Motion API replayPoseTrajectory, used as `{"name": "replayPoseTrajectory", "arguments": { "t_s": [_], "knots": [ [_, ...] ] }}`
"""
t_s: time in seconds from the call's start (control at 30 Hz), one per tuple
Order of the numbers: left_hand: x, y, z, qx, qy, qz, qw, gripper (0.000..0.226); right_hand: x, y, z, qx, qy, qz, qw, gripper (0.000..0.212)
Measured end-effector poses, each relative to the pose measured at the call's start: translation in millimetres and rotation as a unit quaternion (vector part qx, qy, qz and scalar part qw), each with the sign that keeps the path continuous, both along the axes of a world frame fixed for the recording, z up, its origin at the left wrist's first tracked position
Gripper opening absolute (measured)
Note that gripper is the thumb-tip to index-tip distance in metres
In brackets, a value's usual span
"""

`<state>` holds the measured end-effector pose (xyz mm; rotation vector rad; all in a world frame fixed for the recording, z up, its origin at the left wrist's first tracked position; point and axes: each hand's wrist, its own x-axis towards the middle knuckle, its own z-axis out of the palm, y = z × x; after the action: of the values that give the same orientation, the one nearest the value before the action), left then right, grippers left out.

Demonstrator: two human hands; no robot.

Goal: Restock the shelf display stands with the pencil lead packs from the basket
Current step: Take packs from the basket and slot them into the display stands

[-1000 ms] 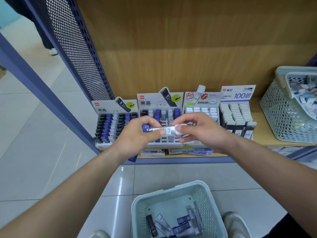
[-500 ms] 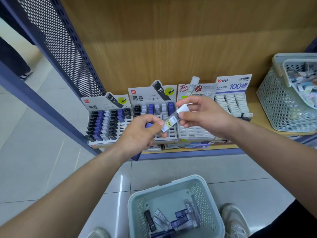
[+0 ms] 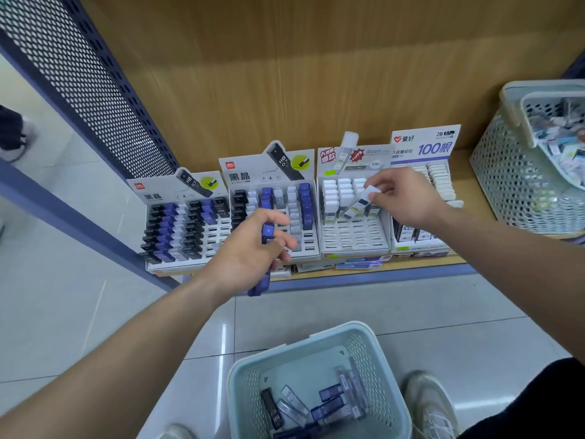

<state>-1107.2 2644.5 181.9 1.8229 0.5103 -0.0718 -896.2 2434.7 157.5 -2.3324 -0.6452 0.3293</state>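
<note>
Right now the small clear pencil lead pack with the white cap is pinched at its cap end by the thumb and fingers of the right hand. The pack tilts, and its bottom end points down and away from the pinch. Just under that end sits the white plastic display stand with rows of little slots. Past the pinch, toward the back, white-capped packs stand in rows. Below the pinch, toward the person, many slots have nothing in them. I think the step in hand is putting this pack into one of those free slots. The next move likely calls for turning the pack upright, lining its bottom end up with a free slot, pushing it down gently, and only then letting go. Well off to the left of this pinch, the left hand has its fingers curled round some long blue lead packs; how many I cannot tell. That hand is in front of the grey card display stand with black and blue packs, where those may belong. Far below both hands, the pale green plastic basket on the floor holds more packs to put out.
</note>
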Motion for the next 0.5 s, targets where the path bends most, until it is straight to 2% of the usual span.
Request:
{"name": "replayPoseTrajectory", "arguments": {
  "t_s": [0.27, 0.5],
  "knots": [
    [-5, 12, -5, -0.037, -0.025, 0.004, 0.999, 0.018, 2, 7, -27, -0.070, -0.058, 0.062, 0.994, 0.008],
    [-5, 21, -4, -0.051, -0.034, 0.019, 0.998, 0.017, 5, 12, -34, -0.045, -0.106, 0.063, 0.991, 0.011]
  ]
}}
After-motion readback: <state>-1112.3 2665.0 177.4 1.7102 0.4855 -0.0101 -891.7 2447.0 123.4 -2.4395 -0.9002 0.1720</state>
